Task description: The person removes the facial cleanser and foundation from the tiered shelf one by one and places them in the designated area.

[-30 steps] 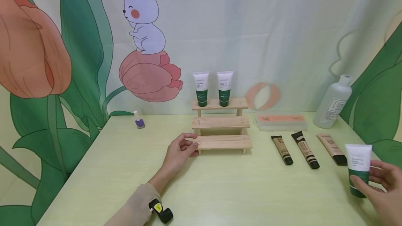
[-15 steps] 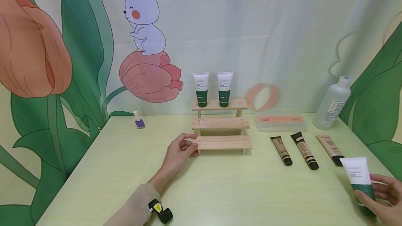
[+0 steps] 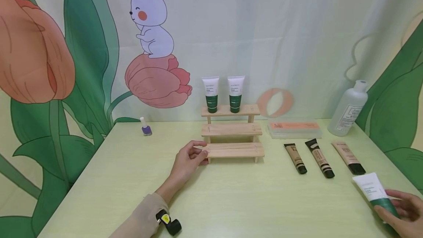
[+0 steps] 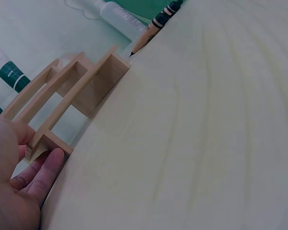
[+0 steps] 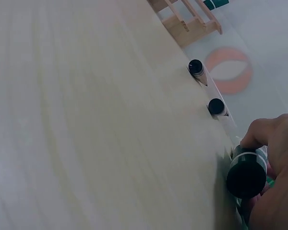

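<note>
Left hand (image 3: 187,159) pinches low left end of stand (image 3: 232,150), likely steadying it. Right hand (image 3: 405,210) curled round tilted tube (image 3: 371,190), near right edge of worktop (image 3: 297,208). Two tubes (image 3: 212,93) upright on top shelf (image 3: 223,110), spaced apart, probably against knocking.

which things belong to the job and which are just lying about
Likely the job:
green-and-white tube in the right hand
wooden rack the left hand holds
two matching tubes on top

Apparently idle:
nail polish
box
bottle
three beige tubes
</note>
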`<state>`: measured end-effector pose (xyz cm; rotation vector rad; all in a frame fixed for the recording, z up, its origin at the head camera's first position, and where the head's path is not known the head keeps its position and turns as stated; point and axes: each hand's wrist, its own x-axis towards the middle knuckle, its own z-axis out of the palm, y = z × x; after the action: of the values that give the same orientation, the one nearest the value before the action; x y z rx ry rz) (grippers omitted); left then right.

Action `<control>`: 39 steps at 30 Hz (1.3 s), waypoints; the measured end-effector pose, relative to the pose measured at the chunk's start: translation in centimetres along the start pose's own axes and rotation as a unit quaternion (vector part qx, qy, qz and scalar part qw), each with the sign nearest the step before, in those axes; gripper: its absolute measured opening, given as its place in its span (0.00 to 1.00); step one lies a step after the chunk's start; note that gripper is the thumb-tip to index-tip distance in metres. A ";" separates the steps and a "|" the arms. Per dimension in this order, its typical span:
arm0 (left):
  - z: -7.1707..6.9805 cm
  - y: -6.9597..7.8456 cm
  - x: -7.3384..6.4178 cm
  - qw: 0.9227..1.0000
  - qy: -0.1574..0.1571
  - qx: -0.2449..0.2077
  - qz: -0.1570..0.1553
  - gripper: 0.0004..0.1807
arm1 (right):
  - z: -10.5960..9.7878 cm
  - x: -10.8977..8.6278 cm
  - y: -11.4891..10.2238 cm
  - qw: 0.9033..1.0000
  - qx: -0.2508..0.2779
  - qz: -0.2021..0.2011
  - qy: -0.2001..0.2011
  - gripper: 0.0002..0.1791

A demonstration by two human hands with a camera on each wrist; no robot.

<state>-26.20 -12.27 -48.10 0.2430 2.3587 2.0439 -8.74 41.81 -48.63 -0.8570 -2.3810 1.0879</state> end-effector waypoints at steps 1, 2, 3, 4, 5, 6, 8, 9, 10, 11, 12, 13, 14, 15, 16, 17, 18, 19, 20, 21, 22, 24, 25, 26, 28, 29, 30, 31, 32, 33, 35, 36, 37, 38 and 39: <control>0.0 0.0 0.0 1.000 0.000 -0.001 0.000 0.14 | 0.1 0.1 0.3 1.000 -0.012 -0.002 -0.002 0.27; 0.0 0.0 0.0 1.000 0.000 -0.002 0.000 0.14 | 0.2 0.2 0.5 1.000 -0.022 -0.001 -0.005 0.30; 0.0 0.0 0.0 1.000 0.000 -0.003 0.001 0.14 | 0.4 0.2 0.7 0.999 -0.035 -0.003 -0.008 0.33; 0.0 0.0 0.1 1.000 0.000 -0.004 0.001 0.14 | 0.5 0.4 0.9 0.999 -0.043 0.000 -0.010 0.34; 0.0 0.0 0.1 1.000 0.000 -0.005 0.002 0.14 | 0.6 0.4 1.0 0.999 -0.051 -0.001 -0.013 0.36; 0.0 0.1 0.1 1.000 0.000 -0.006 0.002 0.14 | 0.7 0.5 1.1 0.998 -0.057 -0.001 -0.013 0.36; 0.0 0.2 0.0 1.000 0.001 -0.007 0.005 0.14 | 0.9 0.6 1.2 0.998 -0.062 0.001 -0.017 0.37; 0.0 0.2 0.1 1.000 0.001 -0.007 0.005 0.14 | 0.9 0.6 1.1 0.998 -0.068 -0.001 -0.018 0.38; 0.0 0.2 0.1 1.000 0.000 -0.007 0.004 0.14 | 0.9 0.6 1.1 0.997 -0.069 -0.003 -0.018 0.38; 0.0 0.2 0.1 1.000 0.000 -0.006 0.005 0.14 | 0.8 0.5 1.0 0.997 -0.073 -0.006 -0.019 0.38; 0.1 0.2 0.1 1.000 0.000 -0.006 0.005 0.14 | 0.7 0.5 0.8 0.997 -0.071 -0.009 -0.019 0.38; 0.1 0.3 0.0 1.000 0.001 -0.007 0.006 0.14 | 0.7 0.4 0.7 0.997 -0.068 -0.012 -0.018 0.38; 0.1 0.3 0.1 1.000 0.000 -0.006 0.004 0.14 | 0.6 0.3 0.6 0.998 -0.065 -0.015 -0.017 0.37; 0.1 0.2 0.1 1.000 0.000 -0.005 0.004 0.14 | 0.5 0.2 0.4 0.998 -0.063 -0.017 -0.016 0.37; 0.1 0.3 0.1 1.000 0.001 -0.003 0.003 0.14 | 0.4 0.2 0.3 0.998 -0.058 -0.020 -0.013 0.37; 0.1 0.3 0.1 1.000 0.001 -0.002 0.003 0.14 | 0.3 0.1 0.3 0.998 -0.055 -0.021 -0.012 0.36; 0.1 0.3 0.1 1.000 0.002 -0.001 0.002 0.14 | 0.2 0.1 0.2 0.998 -0.051 -0.022 -0.011 0.36; 0.1 0.3 0.1 1.000 0.002 0.001 0.001 0.14 | 0.2 0.1 0.2 0.998 -0.049 -0.022 -0.010 0.36; 0.1 0.3 0.1 1.000 0.002 0.003 -0.001 0.14 | 0.2 0.1 0.2 0.999 -0.049 -0.021 -0.009 0.36; 0.1 0.3 0.1 1.000 0.002 0.005 -0.001 0.14 | 0.1 0.1 0.3 0.998 -0.052 -0.025 -0.009 0.36; 0.1 0.3 0.1 1.000 0.002 0.005 -0.003 0.15 | 0.1 0.1 0.4 0.998 -0.053 -0.029 -0.008 0.35; 0.1 0.3 0.1 1.000 0.003 0.006 -0.005 0.15 | 0.0 0.2 0.7 0.998 -0.053 -0.042 -0.008 0.34; 0.1 0.4 0.1 1.000 0.003 0.005 -0.005 0.15 | 0.0 0.2 0.9 0.997 -0.053 -0.049 -0.005 0.30; 0.1 0.4 0.1 1.000 0.003 0.005 -0.005 0.15 | 0.0 0.3 1.0 0.997 -0.048 -0.057 -0.002 0.28; 0.1 0.4 0.1 1.000 0.002 0.005 -0.005 0.15 | 0.0 0.4 1.2 0.997 -0.031 -0.067 0.005 0.24; 0.1 0.4 0.1 1.000 0.002 0.005 -0.004 0.15 | -0.1 0.4 1.3 0.997 -0.024 -0.067 0.010 0.23; 0.0 0.4 0.0 1.000 0.002 0.005 -0.004 0.15 | -0.1 0.5 1.2 0.998 -0.018 -0.065 0.015 0.24; 0.0 0.4 0.1 1.000 0.001 0.005 -0.004 0.15 | -0.1 0.5 1.1 0.998 -0.012 -0.061 0.020 0.26; 0.0 0.3 0.0 1.000 0.001 0.005 -0.004 0.15 | -0.1 0.5 0.9 0.998 -0.007 -0.057 0.023 0.26; 0.0 0.3 0.0 1.000 0.000 0.004 -0.004 0.15 | -0.1 0.5 0.6 0.998 -0.007 -0.052 0.027 0.28; 0.0 0.3 -0.1 1.000 0.000 0.001 -0.005 0.14 | -0.1 0.5 0.0 0.998 -0.014 -0.049 0.033 0.27; 0.0 0.3 -0.1 1.000 0.000 0.001 -0.005 0.14 | -0.1 0.5 -0.4 0.998 -0.018 -0.051 0.035 0.26; 0.0 0.2 -0.1 1.000 0.000 0.000 -0.005 0.14 | -0.2 0.5 -0.8 0.998 -0.022 -0.056 0.034 0.25; 0.0 0.2 -0.1 1.000 0.000 0.000 -0.005 0.14 | -0.2 0.5 -1.2 0.997 -0.026 -0.063 0.035 0.26; 0.0 0.2 -0.1 1.000 0.000 0.000 -0.005 0.14 | -0.2 0.5 -1.6 0.997 -0.026 -0.070 0.036 0.27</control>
<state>-26.10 -12.27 -47.96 0.2307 2.3550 2.0393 -9.56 41.38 -47.18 -0.7204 -2.3802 0.9282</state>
